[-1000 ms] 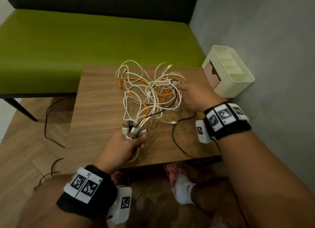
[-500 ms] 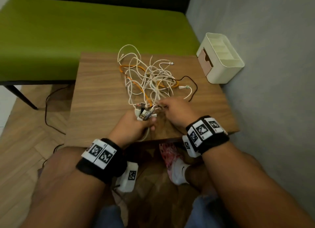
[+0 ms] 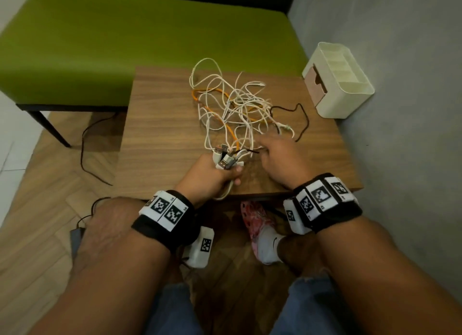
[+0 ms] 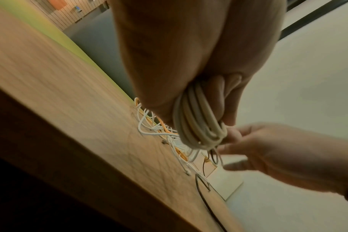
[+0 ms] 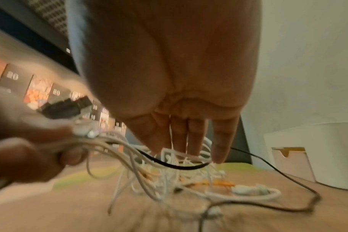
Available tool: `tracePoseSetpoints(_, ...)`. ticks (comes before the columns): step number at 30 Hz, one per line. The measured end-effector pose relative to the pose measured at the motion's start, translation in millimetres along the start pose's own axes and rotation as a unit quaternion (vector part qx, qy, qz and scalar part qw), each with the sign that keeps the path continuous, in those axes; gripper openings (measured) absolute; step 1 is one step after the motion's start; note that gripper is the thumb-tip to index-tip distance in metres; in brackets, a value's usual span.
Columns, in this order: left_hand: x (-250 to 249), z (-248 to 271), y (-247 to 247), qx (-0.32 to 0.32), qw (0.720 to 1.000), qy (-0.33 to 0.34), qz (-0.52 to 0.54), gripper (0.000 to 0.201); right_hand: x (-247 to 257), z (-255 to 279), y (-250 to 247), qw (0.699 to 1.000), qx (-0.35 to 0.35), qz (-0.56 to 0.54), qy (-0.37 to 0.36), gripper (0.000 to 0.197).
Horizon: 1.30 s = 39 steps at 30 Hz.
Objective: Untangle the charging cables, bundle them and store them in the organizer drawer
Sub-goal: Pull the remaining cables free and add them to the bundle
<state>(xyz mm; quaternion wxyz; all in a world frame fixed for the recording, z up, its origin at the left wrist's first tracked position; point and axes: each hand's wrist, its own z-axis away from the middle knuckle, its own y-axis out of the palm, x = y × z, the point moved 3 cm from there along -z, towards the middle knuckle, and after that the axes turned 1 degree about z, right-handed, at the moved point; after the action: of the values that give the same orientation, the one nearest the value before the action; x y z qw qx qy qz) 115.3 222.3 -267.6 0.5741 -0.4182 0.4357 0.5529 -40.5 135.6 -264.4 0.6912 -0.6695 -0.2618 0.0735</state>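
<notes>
Item 1: table [image 3: 160, 124], wood-grain top, small and square, set between a green bench [image 3: 125, 39] at 12 o'clock and a grey wall [image 3: 400, 109] at 3 o'clock.

Item 2: cables [image 3: 232, 107], a loose tangle of white cords with one orange cord and one black cord, lying on the table top at 12 o'clock from both hands. The black cord loops out toward 2 o'clock. Several plug ends are gathered together at the tangle's near edge.

Item 3: left hand [image 3: 210, 177], at the table's near edge, clenched around a bunch of white cords with the plug ends sticking up above the fist. The left wrist view shows the cords [image 4: 199, 119] looped through its curled fingers.

Item 4: right hand [image 3: 280, 159], just beside the left at 3 o'clock, fingers straight and relaxed, tips in the tangle, the black cord [image 5: 177, 164] draped across them.

Item 5: organizer [image 3: 347, 89], cream box with top compartments and a pinkish drawer front, at the table's far right corner at 2 o'clock, against the wall, apart from the cables.
</notes>
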Motion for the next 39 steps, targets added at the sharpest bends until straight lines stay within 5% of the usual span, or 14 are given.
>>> tracePoseSetpoints(2,2,-5,0,0.009,1.0,0.014,-0.01,0.012,8,2,-13,0.988,-0.131,-0.075,-0.042,0.04)
tracePoseSetpoints(3,2,-7,0,0.015,1.0,0.025,-0.01,0.013,14,2,-16,0.983,-0.136,-0.11,-0.06,0.044)
tracePoseSetpoints(8,6,-14,-3,0.008,0.998,0.049,-0.045,0.008,12,1,4,0.988,0.104,-0.118,-0.01,0.046)
tracePoseSetpoints(11,1,-15,-18,-0.1,0.982,0.079,-0.14,0.025,-5,-5,-14,0.993,0.073,-0.086,0.028,0.038)
tracePoseSetpoints(14,-15,-18,-27,-0.175,0.957,0.119,-0.197,0.02,-10,-8,-35,0.988,0.003,-0.153,0.029,0.041)
tracePoseSetpoints(18,-21,-23,-33,-0.218,0.94,0.115,-0.237,0.011,13,-9,-52,0.967,-0.012,-0.244,-0.067,0.06)
tracePoseSetpoints(22,-26,-20,-31,-0.242,0.932,0.128,-0.237,0.008,33,-5,-29,0.963,0.061,-0.237,-0.115,0.09)
tracePoseSetpoints(26,-47,-21,-23,-0.245,0.921,0.171,-0.249,0.007,38,-12,4,0.966,0.021,-0.196,-0.168,0.112)
tracePoseSetpoints(28,-55,-23,-13,-0.202,0.946,0.166,-0.191,0.009,38,-15,10,0.969,0.003,-0.187,-0.164,0.096)
tracePoseSetpoints(31,-74,-28,6,-0.11,0.971,0.188,-0.1,0.019,33,-19,9,0.965,-0.037,-0.22,-0.135,0.023)
tracePoseSetpoints(32,-78,-33,9,-0.092,0.972,0.195,-0.091,0.021,31,-21,6,0.964,-0.026,-0.236,-0.119,0.016)
tracePoseSetpoints(37,-77,-57,12,-0.053,0.982,0.178,-0.04,0.025,4,-24,-18,0.989,0.106,-0.08,-0.058,0.056)
tracePoseSetpoints(39,-74,-62,11,-0.056,0.982,0.175,-0.042,0.027,-5,-18,-41,0.986,0.086,-0.134,-0.057,0.042)
